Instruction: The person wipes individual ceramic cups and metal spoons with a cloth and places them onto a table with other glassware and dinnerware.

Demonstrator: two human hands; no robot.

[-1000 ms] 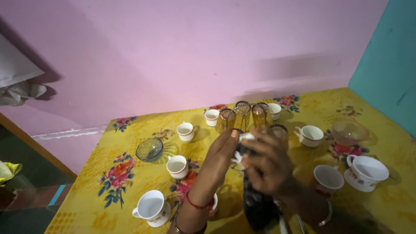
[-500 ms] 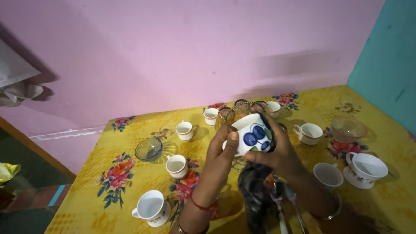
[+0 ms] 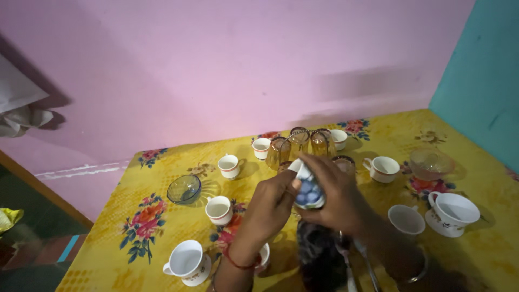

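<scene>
A white cup with blue dots (image 3: 307,190) is held above the middle of the table, both hands closed on it together. The left hand (image 3: 270,203) grips its near side from about eight o'clock, thumb up along the wall. The right hand (image 3: 335,194) wraps over it from three o'clock, fingers curled across the rim, a two-handed hold that keeps the tilted cup steady. A dark cloth (image 3: 319,254) hangs just below at six o'clock; whether either hand pinches it cannot be told.

Outward from the cup, amber glasses (image 3: 298,141) stand clustered at twelve o'clock. Small white cups (image 3: 229,165) sit at ten o'clock and another white cup (image 3: 219,209) at nine, all upright and spread apart, each easy to reach. A blue glass bowl (image 3: 184,189) rests farther at nine, a clear bowl (image 3: 431,163) at two. A large cup on a saucer (image 3: 453,210) sits at three. All stand on a yellow floral tablecloth (image 3: 162,227).
</scene>
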